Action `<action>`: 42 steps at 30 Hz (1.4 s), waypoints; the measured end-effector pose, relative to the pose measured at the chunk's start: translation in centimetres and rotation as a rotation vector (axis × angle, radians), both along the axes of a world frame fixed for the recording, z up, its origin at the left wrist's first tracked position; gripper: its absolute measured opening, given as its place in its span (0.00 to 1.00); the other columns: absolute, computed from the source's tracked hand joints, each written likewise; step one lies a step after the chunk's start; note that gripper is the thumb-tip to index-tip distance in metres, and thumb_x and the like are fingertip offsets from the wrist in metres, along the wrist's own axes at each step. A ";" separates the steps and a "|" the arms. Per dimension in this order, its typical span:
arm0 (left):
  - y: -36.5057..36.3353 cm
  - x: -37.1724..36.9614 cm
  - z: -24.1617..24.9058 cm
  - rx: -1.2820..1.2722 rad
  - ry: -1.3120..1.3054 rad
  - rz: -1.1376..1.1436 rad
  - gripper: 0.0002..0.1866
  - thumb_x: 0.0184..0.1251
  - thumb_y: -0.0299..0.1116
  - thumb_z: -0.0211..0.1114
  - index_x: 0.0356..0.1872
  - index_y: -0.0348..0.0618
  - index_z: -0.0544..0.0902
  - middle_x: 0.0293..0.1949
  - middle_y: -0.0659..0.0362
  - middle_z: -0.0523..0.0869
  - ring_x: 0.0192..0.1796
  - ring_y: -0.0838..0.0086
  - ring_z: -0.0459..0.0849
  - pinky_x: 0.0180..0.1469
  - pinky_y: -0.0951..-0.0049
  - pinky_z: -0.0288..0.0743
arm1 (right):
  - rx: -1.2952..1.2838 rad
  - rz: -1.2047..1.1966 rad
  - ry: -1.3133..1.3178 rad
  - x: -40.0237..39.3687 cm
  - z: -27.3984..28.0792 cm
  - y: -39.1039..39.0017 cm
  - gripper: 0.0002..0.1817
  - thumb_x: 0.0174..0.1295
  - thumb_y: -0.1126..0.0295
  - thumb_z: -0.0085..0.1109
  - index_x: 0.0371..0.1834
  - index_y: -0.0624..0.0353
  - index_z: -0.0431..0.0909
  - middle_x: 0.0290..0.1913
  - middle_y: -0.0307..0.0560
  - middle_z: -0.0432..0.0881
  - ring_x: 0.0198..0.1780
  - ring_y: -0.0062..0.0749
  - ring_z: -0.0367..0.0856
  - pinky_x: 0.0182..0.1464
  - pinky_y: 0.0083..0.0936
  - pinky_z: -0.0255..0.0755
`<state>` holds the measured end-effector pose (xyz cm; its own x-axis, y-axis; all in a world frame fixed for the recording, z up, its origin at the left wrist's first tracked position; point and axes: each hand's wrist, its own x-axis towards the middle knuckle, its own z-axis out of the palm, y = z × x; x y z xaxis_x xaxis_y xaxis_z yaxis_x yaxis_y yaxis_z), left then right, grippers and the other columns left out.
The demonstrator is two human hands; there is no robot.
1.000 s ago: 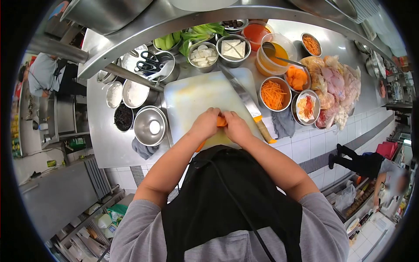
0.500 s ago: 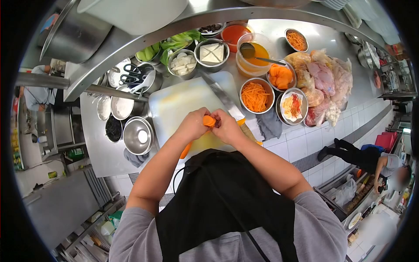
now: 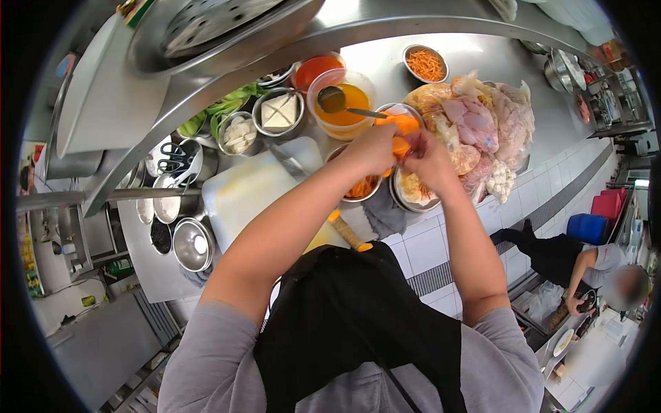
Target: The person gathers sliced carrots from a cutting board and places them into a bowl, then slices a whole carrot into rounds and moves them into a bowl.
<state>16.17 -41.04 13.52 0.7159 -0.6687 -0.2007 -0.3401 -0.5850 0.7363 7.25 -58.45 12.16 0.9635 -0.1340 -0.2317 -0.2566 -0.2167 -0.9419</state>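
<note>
Above the small bowls, my left hand (image 3: 375, 148) and my right hand (image 3: 428, 162) are close together, with orange carrot slices (image 3: 400, 146) pinched between their fingers. Just beyond them is a bowl of carrot slices (image 3: 396, 122). My left forearm partly covers a bowl of carrot shreds (image 3: 361, 187). Below my right hand sits a bowl with pale and red shreds (image 3: 415, 189). A large knife (image 3: 352, 230) rests across the white cutting board (image 3: 255, 182), its middle hidden by my left forearm.
Bagged raw meat (image 3: 475, 124) lies to the right. Behind are a tub of yellow liquid with a ladle (image 3: 332, 100), a tub of red sauce (image 3: 318, 71) and a bowl of tofu (image 3: 279, 111). Steel bowls (image 3: 193, 244) stand left. A metal shelf (image 3: 275, 51) overhangs; another person (image 3: 585, 268) is at right.
Both hands have moved right and away from me, from the cutting board to over the bowls, carrying the carrot slices. My view has shifted to the right.
</note>
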 end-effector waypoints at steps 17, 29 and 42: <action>8.4 -4.3 0.8 -0.074 -0.016 0.098 0.24 0.75 0.23 0.64 0.71 0.43 0.83 0.69 0.46 0.86 0.70 0.49 0.85 0.74 0.53 0.79 | -0.784 0.179 -0.050 6.4 -3.6 -5.0 0.17 0.68 0.74 0.60 0.58 0.62 0.88 0.54 0.66 0.91 0.58 0.63 0.90 0.65 0.49 0.81; 26.7 -14.6 -6.1 0.535 -0.035 0.411 0.26 0.63 0.26 0.77 0.64 0.46 0.83 0.68 0.48 0.84 0.59 0.45 0.89 0.63 0.51 0.86 | -0.535 -0.134 -0.216 -5.5 -2.9 -5.1 0.14 0.73 0.71 0.70 0.58 0.66 0.87 0.54 0.55 0.91 0.52 0.41 0.91 0.53 0.37 0.84; 28.4 -13.6 -7.0 0.310 0.199 0.620 0.11 0.67 0.30 0.74 0.47 0.39 0.88 0.45 0.43 0.94 0.49 0.47 0.92 0.54 0.52 0.85 | -0.006 -0.408 0.472 -14.7 -8.5 -6.8 0.21 0.78 0.56 0.69 0.56 0.67 0.83 0.45 0.49 0.89 0.39 0.33 0.92 0.37 0.30 0.86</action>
<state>2.60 -12.68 6.52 0.8754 -0.0424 -0.4815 0.2458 -0.8187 0.5189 -7.44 -65.20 3.69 0.6283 -0.4721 -0.6184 -0.7083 -0.0182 -0.7057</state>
